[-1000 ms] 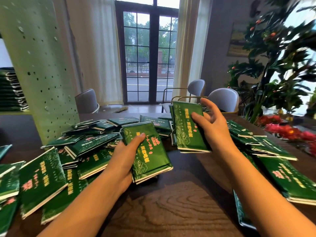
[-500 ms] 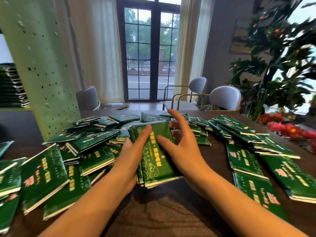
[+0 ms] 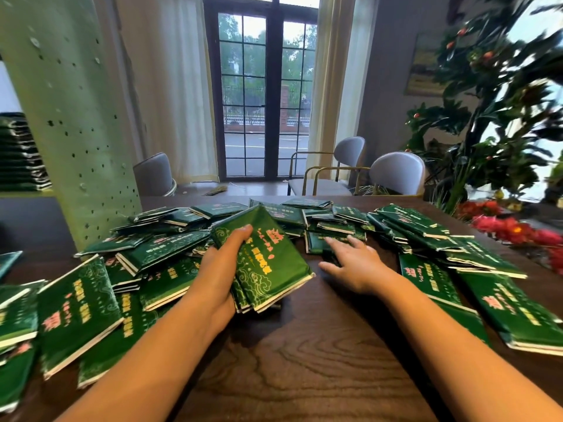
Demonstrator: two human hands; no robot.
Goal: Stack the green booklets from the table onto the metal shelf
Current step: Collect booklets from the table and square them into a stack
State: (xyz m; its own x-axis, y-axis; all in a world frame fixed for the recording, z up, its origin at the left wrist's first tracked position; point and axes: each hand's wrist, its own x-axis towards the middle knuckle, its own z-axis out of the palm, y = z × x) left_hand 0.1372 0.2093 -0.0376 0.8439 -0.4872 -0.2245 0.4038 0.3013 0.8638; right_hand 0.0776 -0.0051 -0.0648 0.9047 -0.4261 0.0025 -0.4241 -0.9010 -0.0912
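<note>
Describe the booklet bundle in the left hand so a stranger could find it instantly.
Start at the dark wooden table strewn with green booklets. Near its middle, the left hand grips a small bundle, tilted up, thumb across its cover. It alone is held and squared together; the others lie scattered loose.
</note>
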